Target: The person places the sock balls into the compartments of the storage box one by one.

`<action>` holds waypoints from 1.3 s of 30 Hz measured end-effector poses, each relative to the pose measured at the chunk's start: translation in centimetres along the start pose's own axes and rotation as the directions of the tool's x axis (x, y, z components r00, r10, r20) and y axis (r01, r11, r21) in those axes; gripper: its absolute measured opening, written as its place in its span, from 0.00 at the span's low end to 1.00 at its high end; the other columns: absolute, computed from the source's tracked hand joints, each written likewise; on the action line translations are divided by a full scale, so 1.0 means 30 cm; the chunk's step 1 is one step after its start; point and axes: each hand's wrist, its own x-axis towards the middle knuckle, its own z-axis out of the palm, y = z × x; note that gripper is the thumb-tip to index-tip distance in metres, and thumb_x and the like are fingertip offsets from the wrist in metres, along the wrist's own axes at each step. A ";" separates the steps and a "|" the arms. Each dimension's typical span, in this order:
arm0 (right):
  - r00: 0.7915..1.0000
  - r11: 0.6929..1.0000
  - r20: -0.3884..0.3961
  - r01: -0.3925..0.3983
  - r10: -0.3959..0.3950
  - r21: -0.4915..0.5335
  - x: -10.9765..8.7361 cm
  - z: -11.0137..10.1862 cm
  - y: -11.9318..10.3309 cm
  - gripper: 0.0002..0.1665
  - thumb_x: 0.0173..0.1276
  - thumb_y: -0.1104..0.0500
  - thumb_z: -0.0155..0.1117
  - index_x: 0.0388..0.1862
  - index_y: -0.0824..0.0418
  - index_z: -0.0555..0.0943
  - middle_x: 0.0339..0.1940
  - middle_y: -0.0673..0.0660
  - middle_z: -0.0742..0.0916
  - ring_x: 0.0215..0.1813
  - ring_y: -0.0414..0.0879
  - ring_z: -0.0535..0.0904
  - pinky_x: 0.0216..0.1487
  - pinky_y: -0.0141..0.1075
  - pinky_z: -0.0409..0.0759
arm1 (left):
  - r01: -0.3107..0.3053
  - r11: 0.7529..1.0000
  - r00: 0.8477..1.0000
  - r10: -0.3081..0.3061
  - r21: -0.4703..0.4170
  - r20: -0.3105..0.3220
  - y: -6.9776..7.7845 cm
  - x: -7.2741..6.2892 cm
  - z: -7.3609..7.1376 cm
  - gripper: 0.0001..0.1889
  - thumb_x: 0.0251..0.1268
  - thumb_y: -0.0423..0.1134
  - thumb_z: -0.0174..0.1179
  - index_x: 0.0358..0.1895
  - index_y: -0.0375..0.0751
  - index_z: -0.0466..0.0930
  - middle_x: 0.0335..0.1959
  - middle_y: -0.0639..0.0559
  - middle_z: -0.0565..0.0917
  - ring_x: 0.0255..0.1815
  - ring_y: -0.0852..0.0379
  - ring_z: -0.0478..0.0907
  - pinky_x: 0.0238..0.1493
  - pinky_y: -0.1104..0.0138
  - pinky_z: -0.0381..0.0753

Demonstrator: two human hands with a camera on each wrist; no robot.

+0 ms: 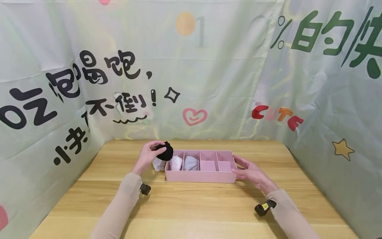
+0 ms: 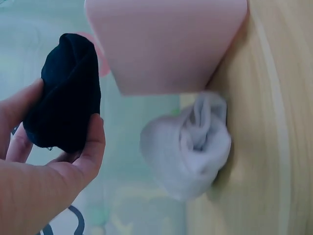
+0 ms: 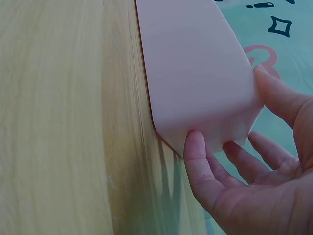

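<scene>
Printed cloth (image 1: pixel 149 39) stands around our wooden worktop (image 1: pixel 194 212). We see one black bundle (image 1: pixel 165 152) raised near the left end of the pink box (image 1: pixel 200 176), pinched by the left grip (image 1: pixel 146 156), probably high to clear the rim. Just outside this end lies a pale bundle (image 2: pixel 186 152); inside, a white bundle (image 1: pixel 176 162) and a grey bundle (image 1: pixel 191 163) each have their own compartment. Spread fingers of the right grip (image 1: pixel 250 172) touch the other end, perhaps for steadying.
</scene>
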 end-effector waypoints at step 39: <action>1.000 1.000 0.005 -0.010 0.010 -0.002 0.003 -0.009 -0.001 0.48 0.69 0.64 0.63 0.80 0.61 0.48 0.80 0.66 0.53 0.69 0.56 0.69 0.51 0.34 0.82 | -0.020 0.987 0.999 0.027 -0.160 0.046 0.021 -0.046 0.216 0.22 0.58 0.34 0.70 0.58 0.38 0.81 0.63 0.42 0.79 0.60 0.44 0.78 0.53 0.66 0.81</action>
